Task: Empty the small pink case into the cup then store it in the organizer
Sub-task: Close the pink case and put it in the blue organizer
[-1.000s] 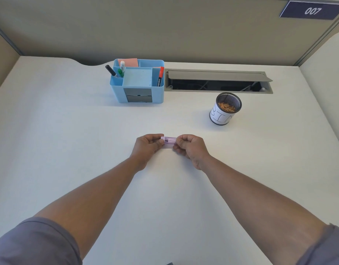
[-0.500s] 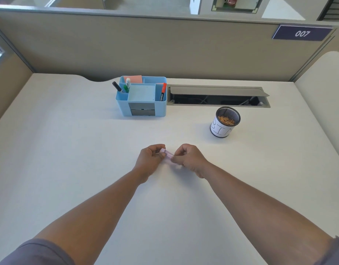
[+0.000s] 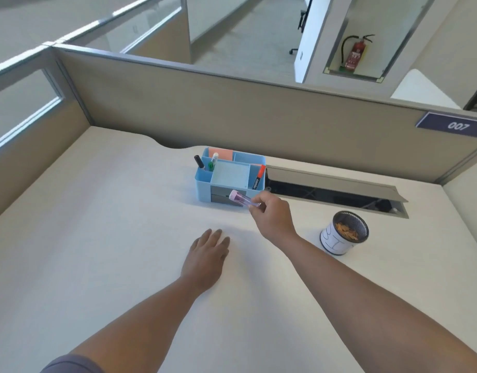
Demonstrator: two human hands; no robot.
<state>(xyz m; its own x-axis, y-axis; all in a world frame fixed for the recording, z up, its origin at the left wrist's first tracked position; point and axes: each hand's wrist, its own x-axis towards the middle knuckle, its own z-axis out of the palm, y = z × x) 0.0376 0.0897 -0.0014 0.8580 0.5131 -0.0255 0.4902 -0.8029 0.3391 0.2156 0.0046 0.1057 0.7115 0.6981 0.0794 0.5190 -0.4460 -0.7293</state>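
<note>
My right hand (image 3: 272, 215) pinches one end of the small pink case (image 3: 241, 198), a see-through pink tube held tilted just in front of the light blue organizer (image 3: 205, 185). The organizer stands at the back of the desk with pens, a marker and sticky notes in its compartments. My left hand (image 3: 206, 255) lies flat on the desk, fingers together, holding nothing. The black mesh cup (image 3: 362, 234), with a white label around it and small orange-tan pieces inside, stands to the right of my right hand.
An open cable tray slot (image 3: 334, 195) with its lid tipped up runs along the desk's back edge, right of the organizer. A beige partition wall (image 3: 232, 114) closes the desk at the back and left.
Both hands held the case low over the desk before. Now the left hand has let go and rests flat, and the right hand has carried the case forward to the organizer's front.
</note>
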